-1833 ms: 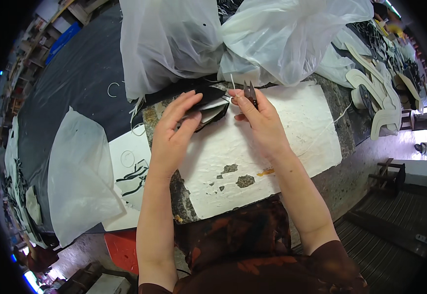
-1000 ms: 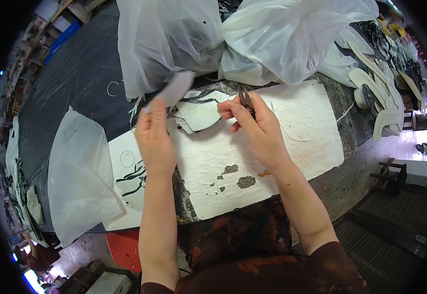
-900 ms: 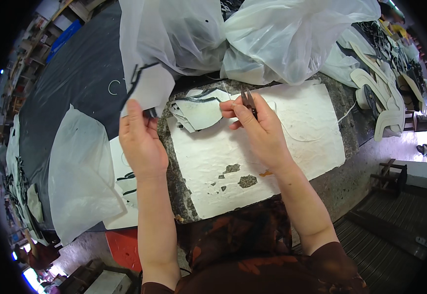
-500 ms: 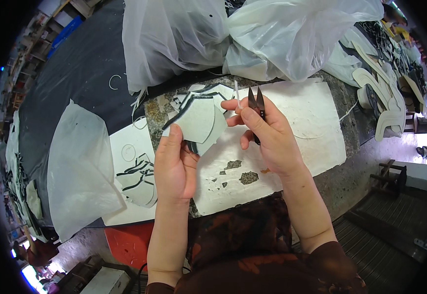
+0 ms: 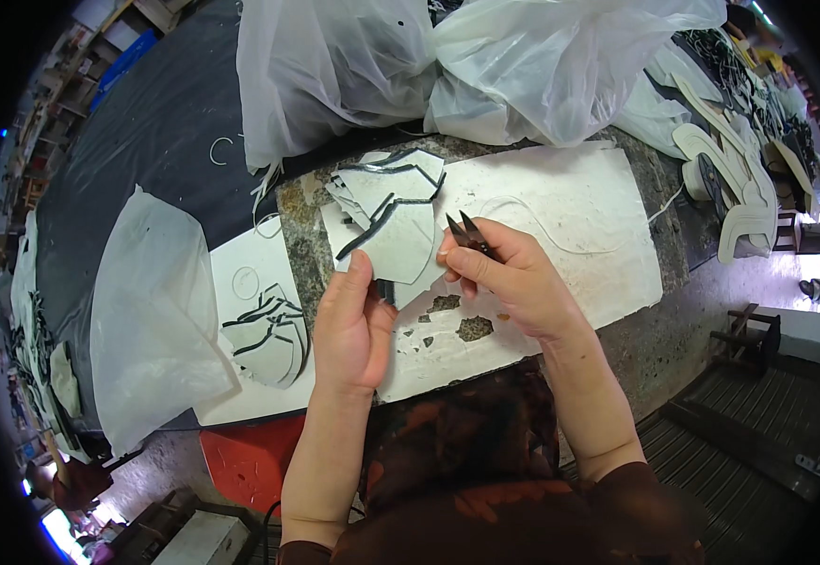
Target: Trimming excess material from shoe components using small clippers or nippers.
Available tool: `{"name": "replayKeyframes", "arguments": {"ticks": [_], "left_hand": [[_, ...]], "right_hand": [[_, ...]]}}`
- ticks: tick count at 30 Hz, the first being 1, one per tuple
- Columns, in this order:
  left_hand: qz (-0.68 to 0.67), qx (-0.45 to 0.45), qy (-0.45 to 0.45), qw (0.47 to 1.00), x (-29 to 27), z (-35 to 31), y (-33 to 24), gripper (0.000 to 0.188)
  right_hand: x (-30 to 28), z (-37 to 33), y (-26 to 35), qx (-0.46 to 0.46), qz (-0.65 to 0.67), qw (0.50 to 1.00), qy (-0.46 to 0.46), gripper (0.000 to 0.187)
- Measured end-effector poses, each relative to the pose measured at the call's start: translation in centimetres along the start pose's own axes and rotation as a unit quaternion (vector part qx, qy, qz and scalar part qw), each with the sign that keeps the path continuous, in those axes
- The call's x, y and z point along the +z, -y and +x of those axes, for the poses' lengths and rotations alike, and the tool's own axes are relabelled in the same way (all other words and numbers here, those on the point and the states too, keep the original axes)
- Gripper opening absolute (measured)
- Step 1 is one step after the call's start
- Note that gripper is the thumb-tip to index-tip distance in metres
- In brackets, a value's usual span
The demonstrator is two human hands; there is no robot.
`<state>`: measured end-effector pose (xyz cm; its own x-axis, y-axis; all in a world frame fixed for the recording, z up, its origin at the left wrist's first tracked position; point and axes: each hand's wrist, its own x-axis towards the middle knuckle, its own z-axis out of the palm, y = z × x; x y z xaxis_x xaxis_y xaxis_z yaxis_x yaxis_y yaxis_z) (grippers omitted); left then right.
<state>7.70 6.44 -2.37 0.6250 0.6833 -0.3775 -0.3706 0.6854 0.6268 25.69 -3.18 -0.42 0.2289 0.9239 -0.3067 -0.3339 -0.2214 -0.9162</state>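
Scanning for lettering now, and nothing can be read: no legible word or number on the white sheet (image 5: 608, 217), none on the scissors (image 5: 475, 244) above it, none on the plastic bags (image 5: 334, 75) behind it, and the shelves (image 5: 73, 83) well off to its left are too small and blurred to tell any label or sign.

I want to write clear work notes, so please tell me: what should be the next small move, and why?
Probably, the right hand should bring the small scissors slightly closer to the edge of the pale piece: the left hand holds this piece up, and the scissors stand open beside it.
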Motion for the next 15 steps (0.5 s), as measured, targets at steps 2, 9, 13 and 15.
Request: {"name": "replayKeyframes", "arguments": {"ticks": [2, 9, 13, 15], "left_hand": [[-0.019, 0.008, -0.042, 0.999, 0.5, -0.4, 0.2, 0.033], [-0.071, 0.043, -0.058, 0.995, -1.1, -1.7, 1.4, 0.021], [0.016, 0.073, -0.046, 0.996, -0.8, -2.7, 1.1, 0.030], [0.091, 0.086, -0.016, 0.992, 0.2, -3.0, 0.9, 0.035]], "right_hand": [[0.4, -0.1, -0.5, -0.033, 0.012, 0.999, -0.041, 0.020], [1.0, -0.7, -2.9, -0.163, 0.001, 0.980, -0.117, 0.015], [1.2, -0.9, -3.1, -0.205, -0.079, 0.966, -0.138, 0.013], [1.5, -1.0, -3.2, -0.236, -0.101, 0.957, -0.137, 0.011]]}}
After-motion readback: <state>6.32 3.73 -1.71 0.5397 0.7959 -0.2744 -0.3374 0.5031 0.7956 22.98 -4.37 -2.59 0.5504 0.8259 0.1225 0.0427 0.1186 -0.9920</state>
